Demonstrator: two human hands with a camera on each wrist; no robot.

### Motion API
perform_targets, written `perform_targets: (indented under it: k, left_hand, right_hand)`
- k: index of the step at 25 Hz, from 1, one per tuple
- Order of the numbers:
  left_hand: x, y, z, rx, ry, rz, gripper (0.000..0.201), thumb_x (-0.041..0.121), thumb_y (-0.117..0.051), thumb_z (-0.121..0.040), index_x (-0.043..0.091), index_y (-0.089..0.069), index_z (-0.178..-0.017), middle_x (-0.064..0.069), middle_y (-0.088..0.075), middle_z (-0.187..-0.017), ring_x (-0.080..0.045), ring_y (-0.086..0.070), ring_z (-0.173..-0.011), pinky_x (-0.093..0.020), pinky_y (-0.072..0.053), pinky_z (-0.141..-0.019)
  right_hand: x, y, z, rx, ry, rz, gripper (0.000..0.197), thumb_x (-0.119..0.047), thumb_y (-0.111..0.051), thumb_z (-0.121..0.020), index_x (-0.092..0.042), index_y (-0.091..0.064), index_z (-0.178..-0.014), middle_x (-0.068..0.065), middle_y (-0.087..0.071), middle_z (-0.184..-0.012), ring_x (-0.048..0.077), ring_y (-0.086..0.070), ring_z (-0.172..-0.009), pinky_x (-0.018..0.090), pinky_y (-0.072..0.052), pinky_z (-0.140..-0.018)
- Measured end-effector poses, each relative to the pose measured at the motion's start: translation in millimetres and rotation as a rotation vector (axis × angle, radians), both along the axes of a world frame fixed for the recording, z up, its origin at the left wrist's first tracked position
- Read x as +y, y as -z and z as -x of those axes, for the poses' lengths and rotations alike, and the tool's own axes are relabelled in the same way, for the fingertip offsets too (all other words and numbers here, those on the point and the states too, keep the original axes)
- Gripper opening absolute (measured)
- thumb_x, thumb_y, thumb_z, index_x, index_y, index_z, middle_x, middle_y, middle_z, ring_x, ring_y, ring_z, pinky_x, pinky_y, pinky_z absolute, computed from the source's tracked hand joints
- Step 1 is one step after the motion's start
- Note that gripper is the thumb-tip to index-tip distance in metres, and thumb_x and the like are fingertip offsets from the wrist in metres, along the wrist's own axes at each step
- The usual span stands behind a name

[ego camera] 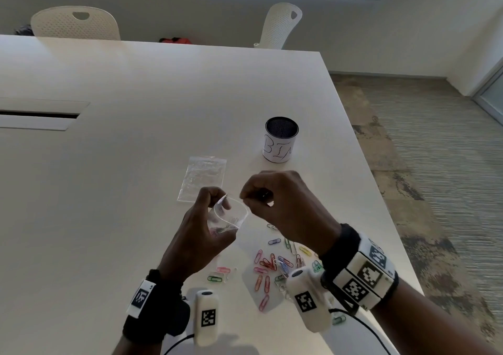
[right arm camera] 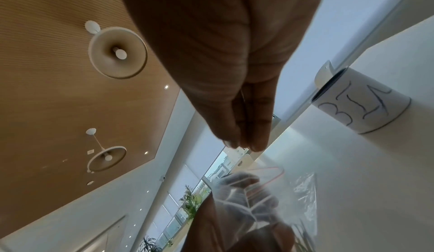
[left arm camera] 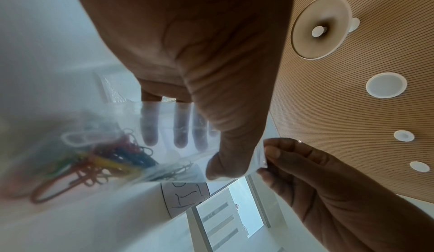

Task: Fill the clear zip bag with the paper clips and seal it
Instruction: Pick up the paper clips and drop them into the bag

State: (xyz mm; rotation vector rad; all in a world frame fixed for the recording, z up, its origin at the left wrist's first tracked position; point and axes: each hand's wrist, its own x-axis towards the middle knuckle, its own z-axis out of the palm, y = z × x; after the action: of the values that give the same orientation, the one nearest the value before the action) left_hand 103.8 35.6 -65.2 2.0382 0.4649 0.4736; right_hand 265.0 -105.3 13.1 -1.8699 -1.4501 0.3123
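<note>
The cup (ego camera: 281, 139) at your 1 o'clock reads "BIN". Your left hand (ego camera: 202, 229) grips the clear zip bag (ego camera: 230, 217), holding colored clips; your right hand (ego camera: 283, 205) pinches its rim.

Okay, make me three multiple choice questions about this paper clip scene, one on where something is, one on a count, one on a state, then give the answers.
1. Where do the loose paper clips lie on the table?
A. beyond the bin
B. on the near side, under the right hand
C. inside the bin

2. How many zip bags are in view?
A. one
B. two
C. four

3. What state is the held zip bag in?
A. sealed and lying flat
B. empty
C. open at the mouth, with clips inside

Answers: 1 B, the clips are scattered below the right hand, nearer than the bin. 2 B, one is in the left hand and a spare bag lies flat behind it. 3 C, the mouth gapes and the left wrist view shows coloured clips inside.
</note>
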Motion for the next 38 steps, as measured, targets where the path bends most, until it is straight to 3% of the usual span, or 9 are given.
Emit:
perform_targets:
  k: [4,9,13,24,28,30,33,36,38]
  left_hand:
    - [7.2,2.7,4.2,-0.03,-0.007,-0.026,0.055,0.016,-0.088,-0.08,0.021,-0.049,-0.118,0.019,-0.062,-0.107,-0.011,-0.064,-0.093,-0.014,-0.054,-0.073]
    - [13.3,6.2,10.5,-0.026,-0.033,-0.034,0.058,0.004,-0.085,-0.079,0.023,-0.048,-0.118,0.011,-0.064,-0.11,-0.019,-0.065,-0.091,-0.022,-0.055,-0.073]
    - [11.7,7.0,10.9,-0.036,-0.024,-0.027,0.054,0.005,-0.085,-0.081,0.021,-0.049,-0.119,0.013,-0.063,-0.11,-0.017,-0.065,-0.092,-0.022,-0.057,-0.074]
    - [2.5,9.1,2.3,-0.029,0.005,-0.012,0.049,0.01,-0.082,-0.084,0.024,-0.05,-0.12,0.02,-0.063,-0.115,-0.019,-0.065,-0.097,-0.026,-0.062,-0.076]
    - [-1.6,10.1,-3.7,-0.035,0.022,-0.011,0.052,0.016,-0.084,-0.085,0.024,-0.048,-0.121,0.024,-0.061,-0.113,-0.01,-0.064,-0.103,-0.019,-0.06,-0.077]
    - [-3.0,10.0,-5.6,-0.039,0.039,-0.016,0.054,0.015,-0.085,-0.085,0.022,-0.047,-0.123,0.023,-0.061,-0.113,-0.006,-0.064,-0.105,-0.015,-0.058,-0.077]
    - [-4.1,8.7,-6.7,-0.033,0.042,-0.009,0.055,0.012,-0.085,-0.085,0.02,-0.047,-0.125,0.017,-0.063,-0.115,-0.005,-0.066,-0.1,-0.012,-0.056,-0.073]
    - [-7.2,8.6,-6.0,-0.016,0.045,0.011,0.066,0.013,-0.087,-0.082,0.023,-0.044,-0.132,0.011,-0.064,-0.117,-0.008,-0.069,-0.096,-0.017,-0.06,-0.073]
    - [-10.3,11.5,-5.6,-0.005,0.048,0.005,0.075,0.011,-0.088,-0.081,0.023,-0.042,-0.138,0.012,-0.065,-0.114,-0.007,-0.069,-0.095,-0.017,-0.06,-0.073]
  right_hand:
    - [-14.8,17.6,22.4,0.076,-0.316,0.194,0.01,-0.013,-0.073,-0.093,-0.012,-0.077,-0.102,-0.001,-0.076,-0.1,0.009,-0.073,-0.085,0.029,-0.062,-0.079]
    - [-6.2,58.9,50.4,-0.174,-0.486,0.321,0.026,-0.012,-0.069,-0.095,-0.015,-0.074,-0.12,0.002,-0.074,-0.125,0.017,-0.069,-0.111,0.032,-0.055,-0.098]
    - [0.7,80.9,61.8,-0.296,-0.582,0.306,0.032,-0.014,-0.073,-0.092,-0.017,-0.072,-0.123,0.0,-0.068,-0.134,0.019,-0.058,-0.128,0.035,-0.051,-0.103]
    - [-36.6,74.8,2.1,-0.307,-0.362,0.399,0.013,-0.022,-0.061,-0.1,-0.018,-0.073,-0.102,-0.002,-0.069,-0.111,0.011,-0.063,-0.099,0.031,-0.06,-0.083]
    - [-39.9,59.9,4.2,-0.059,0.021,0.189,0.034,-0.044,-0.058,-0.098,-0.024,-0.061,-0.125,-0.012,-0.066,-0.094,0.002,-0.064,-0.075,0.027,-0.06,-0.069]
    - [-33.6,49.7,14.8,-0.105,0.052,0.172,0.046,-0.056,-0.057,-0.095,-0.033,-0.053,-0.135,-0.015,-0.06,-0.081,-0.004,-0.054,-0.062,0.016,-0.049,-0.061]
    - [-24.4,45.6,24.0,-0.166,0.054,0.124,0.036,-0.045,-0.067,-0.095,-0.032,-0.063,-0.129,-0.018,-0.053,-0.073,-0.002,-0.047,-0.056,0.013,-0.038,-0.058]
    - [-16.9,42.0,27.7,-0.107,0.067,0.064,0.013,-0.032,-0.071,-0.095,-0.025,-0.075,-0.106,-0.016,-0.06,-0.076,0.001,-0.051,-0.059,0.017,-0.041,-0.06]
    - [-14.5,38.2,31.5,-0.014,0.052,0.024,0.011,-0.029,-0.073,-0.094,-0.024,-0.075,-0.103,-0.016,-0.058,-0.071,0.003,-0.05,-0.058,0.017,-0.041,-0.059]
